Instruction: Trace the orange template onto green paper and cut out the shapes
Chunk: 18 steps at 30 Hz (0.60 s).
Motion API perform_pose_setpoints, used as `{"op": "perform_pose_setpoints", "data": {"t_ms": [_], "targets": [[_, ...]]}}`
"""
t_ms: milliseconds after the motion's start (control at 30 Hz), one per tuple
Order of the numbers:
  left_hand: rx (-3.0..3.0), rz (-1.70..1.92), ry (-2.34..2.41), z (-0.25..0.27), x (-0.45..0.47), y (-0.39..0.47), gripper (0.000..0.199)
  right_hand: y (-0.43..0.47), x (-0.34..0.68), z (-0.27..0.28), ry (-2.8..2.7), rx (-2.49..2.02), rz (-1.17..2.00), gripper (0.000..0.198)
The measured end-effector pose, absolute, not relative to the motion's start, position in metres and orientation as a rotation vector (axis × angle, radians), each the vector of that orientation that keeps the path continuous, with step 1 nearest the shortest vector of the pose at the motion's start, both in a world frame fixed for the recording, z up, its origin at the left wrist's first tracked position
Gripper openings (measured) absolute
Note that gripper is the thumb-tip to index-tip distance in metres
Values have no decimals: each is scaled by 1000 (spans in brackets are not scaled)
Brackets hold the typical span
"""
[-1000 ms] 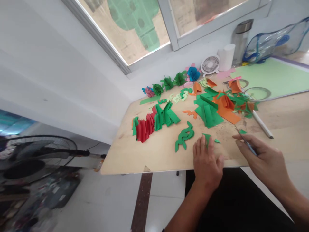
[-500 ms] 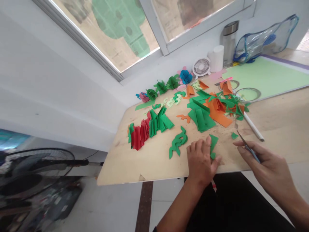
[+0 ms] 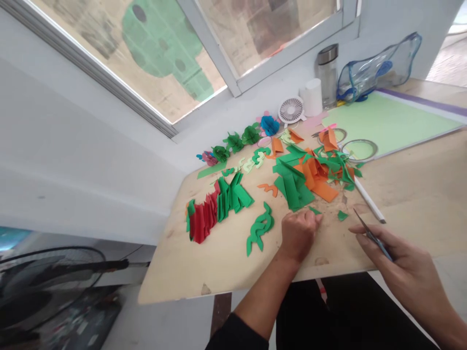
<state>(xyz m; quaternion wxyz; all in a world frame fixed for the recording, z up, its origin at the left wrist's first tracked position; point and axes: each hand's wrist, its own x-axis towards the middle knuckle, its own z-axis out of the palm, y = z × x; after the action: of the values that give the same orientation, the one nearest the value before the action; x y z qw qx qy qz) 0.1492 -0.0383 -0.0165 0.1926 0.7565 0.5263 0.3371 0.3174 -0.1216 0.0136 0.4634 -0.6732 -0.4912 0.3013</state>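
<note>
Near the table's front edge, my left hand [image 3: 299,233] is curled into a fist. A green paper scrap [image 3: 314,210] shows at its fingers, the rest hidden by the hand. My right hand [image 3: 396,257] holds slim pointed scissors [image 3: 368,232], tip towards the back left; their handles are hidden in the palm. A small green scrap [image 3: 342,215] lies between the hands. Left of my fist are wavy green paper cutouts [image 3: 260,227]. Beyond the hands lie folded green papers [image 3: 294,189] and orange papers [image 3: 321,182], mixed with offcuts.
Red folded papers [image 3: 204,218] and green ones [image 3: 233,197] stand at the left. Finished paper balls [image 3: 251,134], a small fan [image 3: 291,110] and a bottle [image 3: 327,75] line the wall. A white pen [image 3: 369,199] and a pale green sheet [image 3: 397,121] lie right.
My left hand has gone from lying flat beside green scraps to a closed fist over them, and the larger scrap is now mostly out of sight. My right hand keeps the scissors. The view has shifted.
</note>
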Motion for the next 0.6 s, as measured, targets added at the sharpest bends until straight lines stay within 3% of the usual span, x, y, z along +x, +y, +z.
{"op": "perform_pose_setpoints", "data": {"t_ms": [367, 533, 600], "targets": [[2026, 1100, 1355, 13, 229, -1, 40, -123, 334, 19, -1176, -1710, 678, 31], [1974, 1010, 1269, 39, 201, -10, 8, -127, 339, 21, -1155, -1682, 692, 28], [2113, 737, 1368, 44, 174, -25, 12, -128, 340, 19, -1153, -1675, 721, 28]]}}
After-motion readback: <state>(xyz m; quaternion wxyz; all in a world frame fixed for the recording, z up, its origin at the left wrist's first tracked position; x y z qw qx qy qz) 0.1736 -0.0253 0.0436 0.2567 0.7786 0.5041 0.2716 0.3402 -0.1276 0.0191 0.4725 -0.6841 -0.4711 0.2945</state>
